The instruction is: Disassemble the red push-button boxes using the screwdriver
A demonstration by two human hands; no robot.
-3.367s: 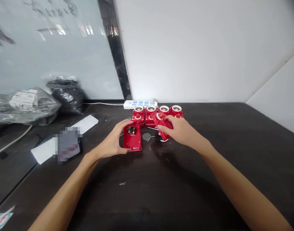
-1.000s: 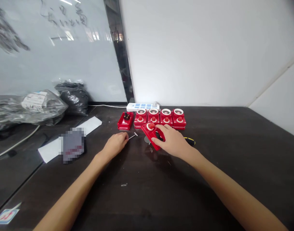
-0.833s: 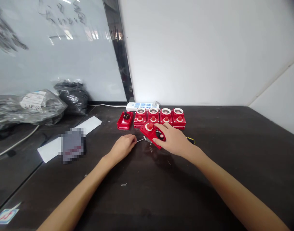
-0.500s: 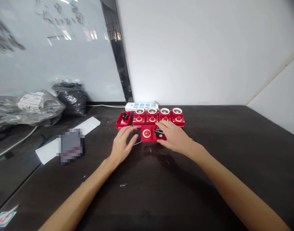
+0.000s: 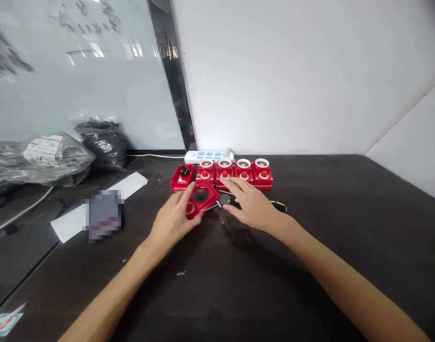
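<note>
left hand (image 5: 172, 223) grips a red cover (image 5: 202, 191) just in front of the row of four finished red push-button boxes (image 5: 263, 180), right hand (image 5: 251, 204) open and empty, open red base (image 5: 178, 184) left of the row unfinished.

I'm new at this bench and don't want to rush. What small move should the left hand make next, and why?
Probably lower the red cover in the left hand onto the open red base just beyond it. That base shows its black insert uncovered, while the four red boxes beside it look closed, with their buttons on.
</note>
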